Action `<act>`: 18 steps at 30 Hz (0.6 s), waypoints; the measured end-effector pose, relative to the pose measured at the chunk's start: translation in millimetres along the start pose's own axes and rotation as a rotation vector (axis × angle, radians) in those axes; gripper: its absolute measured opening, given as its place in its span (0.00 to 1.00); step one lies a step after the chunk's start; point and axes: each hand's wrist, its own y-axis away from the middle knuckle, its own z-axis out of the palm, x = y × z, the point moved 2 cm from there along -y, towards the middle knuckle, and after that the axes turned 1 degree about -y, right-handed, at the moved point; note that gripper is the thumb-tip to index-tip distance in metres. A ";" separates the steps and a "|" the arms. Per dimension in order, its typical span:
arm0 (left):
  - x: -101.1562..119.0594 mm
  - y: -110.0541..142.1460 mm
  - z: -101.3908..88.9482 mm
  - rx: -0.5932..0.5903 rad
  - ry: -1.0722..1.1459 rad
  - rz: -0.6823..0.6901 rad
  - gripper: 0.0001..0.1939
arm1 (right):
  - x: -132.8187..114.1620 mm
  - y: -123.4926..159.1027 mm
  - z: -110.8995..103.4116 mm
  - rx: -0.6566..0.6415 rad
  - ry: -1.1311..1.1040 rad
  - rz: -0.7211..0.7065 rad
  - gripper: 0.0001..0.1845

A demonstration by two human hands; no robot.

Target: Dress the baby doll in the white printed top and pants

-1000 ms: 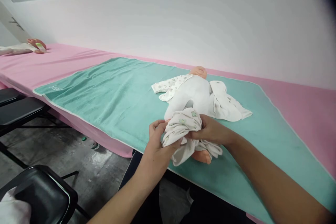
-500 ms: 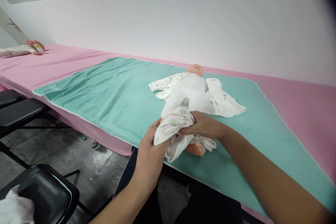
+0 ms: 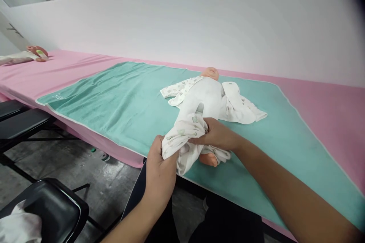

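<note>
A baby doll (image 3: 205,97) in a white bodysuit lies on a teal towel (image 3: 122,98), head toward the wall, one bare foot (image 3: 208,158) showing near the table's front edge. A white printed garment (image 3: 185,133) is bunched over its legs. My left hand (image 3: 161,169) is closed on the garment's lower end at the table edge. My right hand (image 3: 216,136) pinches the same cloth beside the doll's leg. An opened printed top (image 3: 238,104) is spread under the doll's body.
The towel covers a long pink table (image 3: 319,102) against a white partition wall. Another doll (image 3: 35,51) lies at the far left of the table. Black chairs (image 3: 54,209) stand on the floor at the left, one with white cloth (image 3: 17,228) on it.
My left hand has drawn the garment's end down and toward the table's front edge, stretching the cloth. My right hand has stayed on the cloth by the doll's leg.
</note>
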 end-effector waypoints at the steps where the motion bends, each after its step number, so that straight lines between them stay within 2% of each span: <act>1: -0.4 0.2 2.1 -0.031 0.074 -0.015 0.08 | 0.1 0.4 -0.3 0.008 -0.031 -0.007 0.20; 5: -0.3 0.6 8.7 -0.154 0.281 -0.085 0.11 | 3.3 0.9 -2.7 -0.015 -0.101 -0.010 0.20; 10: 1.4 -1.8 12.6 -0.206 0.365 -0.118 0.11 | 6.4 0.0 -4.9 -0.055 -0.193 -0.030 0.19; 18: 3.0 5.3 6.9 -0.099 0.249 -0.195 0.14 | 2.1 -2.0 -5.6 0.003 0.046 -0.090 0.13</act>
